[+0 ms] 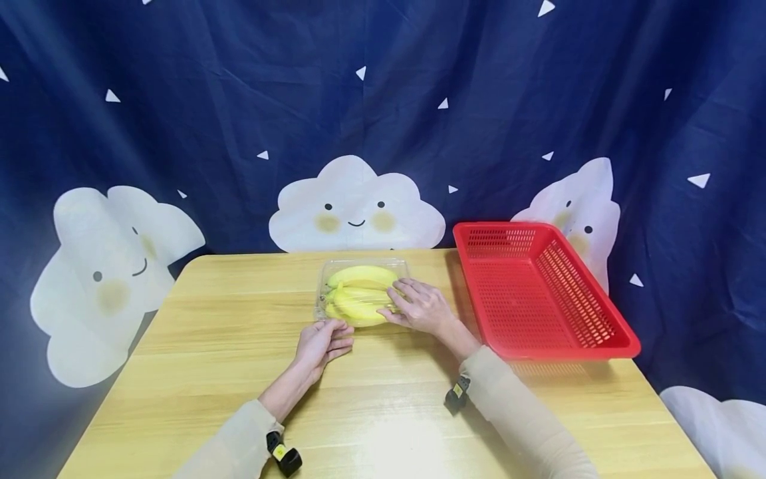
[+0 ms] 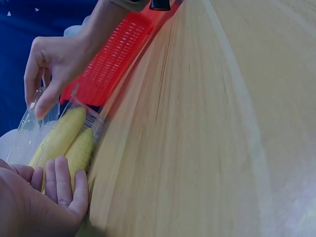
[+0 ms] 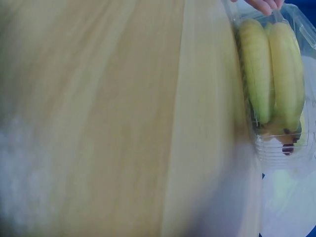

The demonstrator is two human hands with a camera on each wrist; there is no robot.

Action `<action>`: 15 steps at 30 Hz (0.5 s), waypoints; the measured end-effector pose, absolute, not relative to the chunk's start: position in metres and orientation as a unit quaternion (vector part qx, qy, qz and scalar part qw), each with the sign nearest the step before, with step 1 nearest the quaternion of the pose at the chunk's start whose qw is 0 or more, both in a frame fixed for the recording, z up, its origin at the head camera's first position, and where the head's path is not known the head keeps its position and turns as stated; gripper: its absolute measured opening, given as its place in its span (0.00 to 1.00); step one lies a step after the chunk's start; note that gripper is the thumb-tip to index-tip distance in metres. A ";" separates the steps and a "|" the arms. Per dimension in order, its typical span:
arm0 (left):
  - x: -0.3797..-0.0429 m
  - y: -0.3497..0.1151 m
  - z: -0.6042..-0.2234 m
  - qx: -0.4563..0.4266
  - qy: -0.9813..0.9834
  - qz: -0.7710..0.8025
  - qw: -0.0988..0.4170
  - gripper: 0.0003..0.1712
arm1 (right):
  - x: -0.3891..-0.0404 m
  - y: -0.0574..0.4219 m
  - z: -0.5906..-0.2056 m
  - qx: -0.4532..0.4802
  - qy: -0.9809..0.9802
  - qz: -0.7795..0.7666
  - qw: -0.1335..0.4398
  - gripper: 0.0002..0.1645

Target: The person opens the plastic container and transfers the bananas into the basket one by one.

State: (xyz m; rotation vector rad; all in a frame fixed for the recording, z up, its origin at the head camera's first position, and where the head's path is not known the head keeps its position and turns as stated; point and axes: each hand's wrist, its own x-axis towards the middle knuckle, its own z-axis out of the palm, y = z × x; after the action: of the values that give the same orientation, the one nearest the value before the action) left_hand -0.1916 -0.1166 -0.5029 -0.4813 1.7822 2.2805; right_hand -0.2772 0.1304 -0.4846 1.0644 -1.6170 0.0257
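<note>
A clear plastic clamshell container holding yellow bananas lies near the table's far edge. My right hand reaches over its right end; in the left wrist view, thumb and curled fingers pinch the clear lid. At the front left corner, my left hand has thumb and index finger together on the plastic edge, its other fingers loosely extended. The right wrist view shows fingertips at the container's rim, above two bananas with dark tips at the lower end.
A red perforated plastic basket stands to the right of the container, near the table's right edge. Behind the wooden table hangs a dark blue curtain with white clouds and triangles. Black wrist cameras sit on both sleeves.
</note>
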 end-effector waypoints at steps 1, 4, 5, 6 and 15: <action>-0.192 -0.117 -0.503 -0.163 0.605 0.772 0.104 0.08 | -0.277 0.130 -0.484 0.452 -0.688 0.012 0.567 0.27; -0.191 -0.116 -0.503 -0.163 0.607 0.770 0.106 0.08 | -0.277 0.130 -0.483 0.448 -0.692 0.015 0.565 0.28; -0.191 -0.116 -0.502 -0.163 0.608 0.770 0.106 0.08 | -0.277 0.129 -0.483 0.447 -0.693 0.015 0.565 0.28; -0.191 -0.116 -0.502 -0.161 0.609 0.770 0.106 0.08 | -0.277 0.129 -0.483 0.445 -0.694 0.015 0.566 0.28; -0.189 -0.115 -0.499 -0.158 0.605 0.773 0.104 0.07 | -0.281 0.129 -0.485 0.439 -0.690 0.029 0.575 0.27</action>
State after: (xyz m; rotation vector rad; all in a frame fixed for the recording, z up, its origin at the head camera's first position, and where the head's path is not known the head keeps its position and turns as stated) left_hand -0.1889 -0.1148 -0.4987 -0.4651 1.7858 2.2802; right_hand -0.2812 0.1290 -0.4854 1.0295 -1.6163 0.0685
